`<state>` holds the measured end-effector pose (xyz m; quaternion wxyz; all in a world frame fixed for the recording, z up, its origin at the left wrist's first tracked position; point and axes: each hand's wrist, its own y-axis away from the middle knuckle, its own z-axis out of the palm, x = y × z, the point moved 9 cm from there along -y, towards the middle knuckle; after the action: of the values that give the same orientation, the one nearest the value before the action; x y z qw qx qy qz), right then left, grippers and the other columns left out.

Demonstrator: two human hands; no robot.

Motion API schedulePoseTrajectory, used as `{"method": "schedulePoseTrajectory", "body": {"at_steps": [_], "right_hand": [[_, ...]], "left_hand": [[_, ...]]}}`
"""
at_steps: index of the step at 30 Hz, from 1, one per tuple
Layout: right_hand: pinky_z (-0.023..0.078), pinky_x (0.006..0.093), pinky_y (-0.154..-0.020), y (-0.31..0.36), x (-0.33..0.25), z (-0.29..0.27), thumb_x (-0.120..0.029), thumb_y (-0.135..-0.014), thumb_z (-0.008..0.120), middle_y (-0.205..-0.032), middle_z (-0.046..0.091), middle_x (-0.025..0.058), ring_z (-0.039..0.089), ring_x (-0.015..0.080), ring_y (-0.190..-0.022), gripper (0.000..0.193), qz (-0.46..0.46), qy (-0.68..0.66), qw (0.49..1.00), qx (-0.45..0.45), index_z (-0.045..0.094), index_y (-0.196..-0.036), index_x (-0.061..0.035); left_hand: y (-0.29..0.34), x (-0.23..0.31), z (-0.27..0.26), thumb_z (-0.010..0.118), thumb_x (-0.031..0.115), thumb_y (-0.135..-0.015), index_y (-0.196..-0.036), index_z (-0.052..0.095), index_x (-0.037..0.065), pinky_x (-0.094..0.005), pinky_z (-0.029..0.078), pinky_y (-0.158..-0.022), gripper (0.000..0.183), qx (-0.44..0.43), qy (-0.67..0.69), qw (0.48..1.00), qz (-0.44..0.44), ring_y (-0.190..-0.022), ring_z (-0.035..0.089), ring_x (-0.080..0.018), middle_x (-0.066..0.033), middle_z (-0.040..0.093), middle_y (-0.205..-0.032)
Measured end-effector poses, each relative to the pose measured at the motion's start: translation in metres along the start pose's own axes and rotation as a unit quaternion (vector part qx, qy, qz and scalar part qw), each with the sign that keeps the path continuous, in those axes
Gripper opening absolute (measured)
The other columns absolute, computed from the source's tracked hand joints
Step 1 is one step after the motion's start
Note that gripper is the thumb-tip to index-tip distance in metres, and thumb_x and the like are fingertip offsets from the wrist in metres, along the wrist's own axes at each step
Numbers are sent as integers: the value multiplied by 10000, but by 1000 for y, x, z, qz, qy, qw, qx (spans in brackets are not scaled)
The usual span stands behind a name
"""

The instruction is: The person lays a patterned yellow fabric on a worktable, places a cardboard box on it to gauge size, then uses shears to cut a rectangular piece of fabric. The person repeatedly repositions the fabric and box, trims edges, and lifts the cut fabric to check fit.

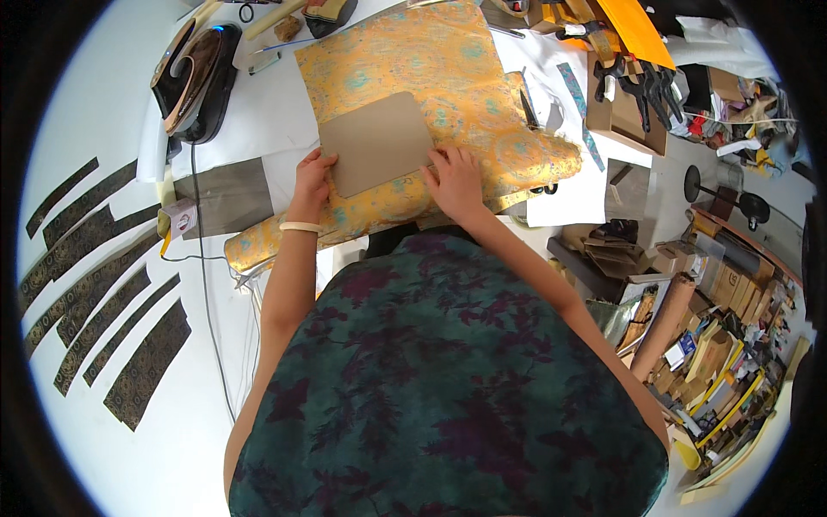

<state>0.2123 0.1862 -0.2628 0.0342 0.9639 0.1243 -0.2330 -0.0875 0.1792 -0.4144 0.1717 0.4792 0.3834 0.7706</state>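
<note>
A flat grey-brown board [379, 142] with rounded corners lies slightly turned on orange patterned fabric [370, 60]. My left hand [313, 183] is closed at the board's left edge, thumb and fingertips pinching it. At the lower right of the board, my right hand [457, 183] has bent fingers against the edge, thumb pointing down-left. The fabric spreads away from me under the board, and its near part is bunched in a thick fold or roll along the table's front edge. The undersides of both hands' grips are hidden.
A clothes iron [198, 82] stands at the far left, its cord running down the white table. Dark patterned strips [146, 370] lie left. A grey sheet [228, 198] is beside the fabric. Black clamps [650, 90] fill a cardboard box [620, 121] at the far right. Boxes and scraps crowd the right.
</note>
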Motion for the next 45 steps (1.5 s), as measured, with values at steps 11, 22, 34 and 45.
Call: {"method": "schedulePoseTrajectory", "body": {"at_steps": [11,22,34,45], "right_hand": [[406,462,-1011,8,1,7,-268,-945,633,-1217,606,99,528,297,-1182,344,-18,22,1000,9,706,-1207,-56],[455,434,-938,-14,23,21,-280,-907,709,-1038,670,77,600,295,-1056,317,111,-39,993,-19,713,-1137,-63],[495,243,-751,-7,184,-21,-119,-962,712,-945,710,5,631,94,-834,145,336,-489,783,184,719,-1065,-17],[379,265,-703,-6,179,-34,-87,-971,622,-845,479,35,418,134,-739,163,308,-817,479,88,592,-1091,19]], "left_hand": [[4,5,3,605,-48,-939,-1311,591,-46,-388,580,-949,372,10,-9,1000,4,-1082,677,-256,-130,684,-1215],[24,7,16,600,-15,-956,-1390,505,-29,-417,573,-967,444,-63,-4,998,-24,-1126,668,-275,-147,653,-1271],[6,-10,-11,418,179,-1030,-1343,523,-56,-434,510,-1028,406,-163,215,958,-93,-1120,650,-308,-190,665,-1255],[22,3,16,518,-96,-926,-1373,512,-25,-368,527,-1021,452,-120,50,988,-80,-1181,651,-257,-153,656,-1303]]}}
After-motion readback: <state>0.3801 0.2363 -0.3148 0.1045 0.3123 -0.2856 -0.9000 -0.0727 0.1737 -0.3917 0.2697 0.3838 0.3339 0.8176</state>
